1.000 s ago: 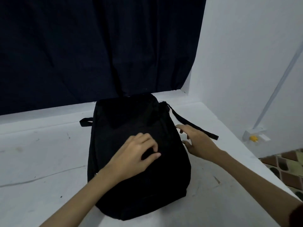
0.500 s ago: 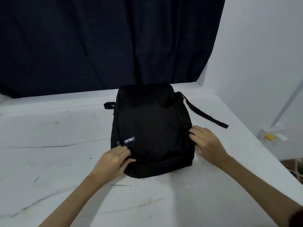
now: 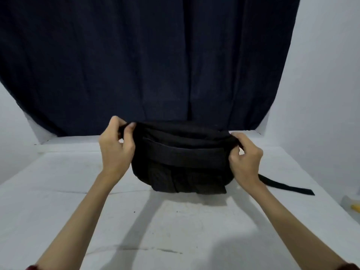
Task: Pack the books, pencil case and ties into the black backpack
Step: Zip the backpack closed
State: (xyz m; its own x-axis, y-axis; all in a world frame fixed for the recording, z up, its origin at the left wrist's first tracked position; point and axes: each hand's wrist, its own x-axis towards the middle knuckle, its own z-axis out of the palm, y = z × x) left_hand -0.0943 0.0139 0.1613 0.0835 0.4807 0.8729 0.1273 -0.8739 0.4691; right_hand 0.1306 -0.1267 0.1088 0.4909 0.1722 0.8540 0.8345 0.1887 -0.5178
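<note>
1. Nearest the camera, two bare forearms reach out over the white counter [image 3: 58, 201], scuffed and marked, with a dark red sleeve edge just showing at each bottom corner.
2. Further out, the left hand [image 3: 116, 145] grips the left end of the black backpack [image 3: 181, 158], fingers curled round a fold of fabric at its top edge.
3. Opposite it, the right hand [image 3: 245, 157] pinches the right end the same way, thumb and fingers bunching the cloth.
4. Between them the backpack stands on the counter in the middle, top edge held up, a loose strap [image 3: 286, 187] trailing off to the right.
5. My call: this is handling of the bag itself, standing it up or turning it. The next move calls for a steady two-handed hold.
6. Books, pencil case and ties are nowhere visible; whether they are already inside, I cannot tell. No zip shows against the black.
7. Behind it all hangs a dark curtain [image 3: 155, 65], between pale walls.
</note>
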